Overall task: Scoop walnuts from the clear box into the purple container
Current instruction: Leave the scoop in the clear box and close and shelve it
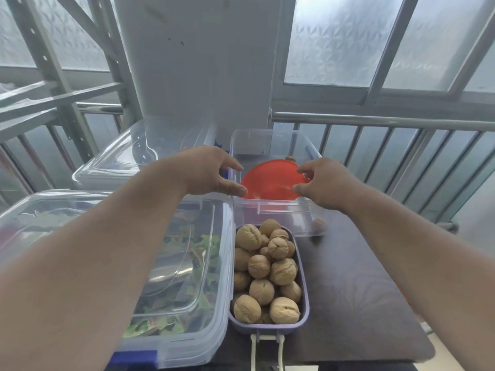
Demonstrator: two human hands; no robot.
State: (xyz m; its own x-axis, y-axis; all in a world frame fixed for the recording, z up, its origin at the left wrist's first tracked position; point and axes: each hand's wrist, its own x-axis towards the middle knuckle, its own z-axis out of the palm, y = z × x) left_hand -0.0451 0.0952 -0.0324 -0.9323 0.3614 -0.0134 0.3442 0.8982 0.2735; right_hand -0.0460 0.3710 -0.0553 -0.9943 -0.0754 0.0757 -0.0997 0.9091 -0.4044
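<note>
While your left hand [211,171] and right hand [321,183] flank the clear box [278,210], fingers apart and holding nothing, the heaped purple container [304,314] lies just nearer you.

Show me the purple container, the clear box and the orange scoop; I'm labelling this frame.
purple container [304,311]: head view, right rim beside the walnuts.
clear box [278,210]: head view, near wall.
orange scoop [270,180]: head view, middle of its bowl, inside the box.
</note>
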